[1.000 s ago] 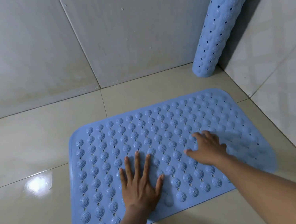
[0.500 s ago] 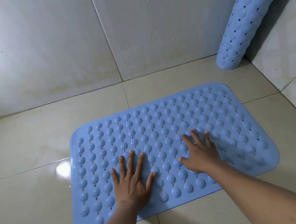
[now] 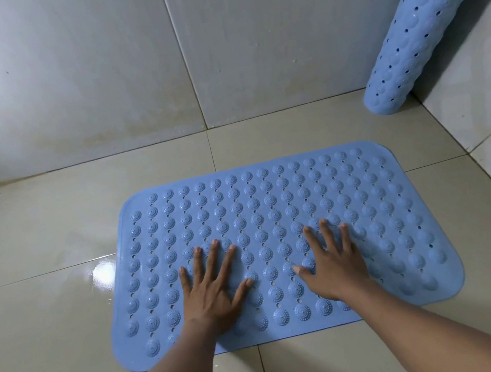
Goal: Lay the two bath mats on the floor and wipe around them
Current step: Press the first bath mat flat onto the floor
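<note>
A blue studded bath mat (image 3: 273, 207) lies flat on the beige floor tiles, its long side running left to right. My left hand (image 3: 212, 289) rests palm down on its near left part, fingers spread. My right hand (image 3: 332, 265) presses flat on the near middle, fingers apart too. Neither hand holds anything. A second blue mat (image 3: 423, 22), rolled into a tube with holes, stands on end and leans into the wall corner at the upper right.
Grey tiled walls (image 3: 94, 81) close off the back and the right side. Glossy floor tiles (image 3: 38, 344) stretch to the left and in front of the flat mat, with a bright light reflection by its left edge.
Both hands have slid a little across the flat mat and now lie closer together, fingers pointing away from me. The view has shifted left, so the rolled mat sits further right.
</note>
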{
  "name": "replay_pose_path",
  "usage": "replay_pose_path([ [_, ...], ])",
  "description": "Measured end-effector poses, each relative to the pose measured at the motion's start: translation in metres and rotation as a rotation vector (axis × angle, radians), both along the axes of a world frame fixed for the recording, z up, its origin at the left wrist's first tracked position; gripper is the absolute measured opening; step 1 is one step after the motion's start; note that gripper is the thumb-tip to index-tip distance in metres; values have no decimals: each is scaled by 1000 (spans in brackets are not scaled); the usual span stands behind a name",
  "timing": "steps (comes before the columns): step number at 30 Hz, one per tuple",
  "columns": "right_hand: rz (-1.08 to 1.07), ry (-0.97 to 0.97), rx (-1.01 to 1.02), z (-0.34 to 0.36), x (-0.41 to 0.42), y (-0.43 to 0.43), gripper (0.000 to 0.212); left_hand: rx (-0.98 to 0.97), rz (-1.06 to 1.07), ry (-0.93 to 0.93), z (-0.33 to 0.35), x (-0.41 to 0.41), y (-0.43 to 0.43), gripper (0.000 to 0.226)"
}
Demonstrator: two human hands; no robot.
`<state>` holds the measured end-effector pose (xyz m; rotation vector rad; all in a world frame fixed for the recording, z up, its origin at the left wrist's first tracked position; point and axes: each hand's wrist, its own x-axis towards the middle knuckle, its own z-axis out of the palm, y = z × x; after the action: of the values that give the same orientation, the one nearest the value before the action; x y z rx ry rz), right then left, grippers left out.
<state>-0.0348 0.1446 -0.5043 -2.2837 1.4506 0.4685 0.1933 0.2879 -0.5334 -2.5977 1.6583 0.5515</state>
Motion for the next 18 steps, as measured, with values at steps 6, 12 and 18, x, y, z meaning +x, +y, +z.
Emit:
replay_pose_path([
  [6, 42, -58, 56, 2, -8, -18, 90, 42, 167, 57, 1, -40, 7, 82],
  [12, 61, -34, 108, 12, -11, -17, 93, 59, 141, 67, 4, -36, 7, 79],
  [18, 75, -25, 130, 10, -14, -18, 96, 73, 120, 79, 7, -28, 5, 79],
])
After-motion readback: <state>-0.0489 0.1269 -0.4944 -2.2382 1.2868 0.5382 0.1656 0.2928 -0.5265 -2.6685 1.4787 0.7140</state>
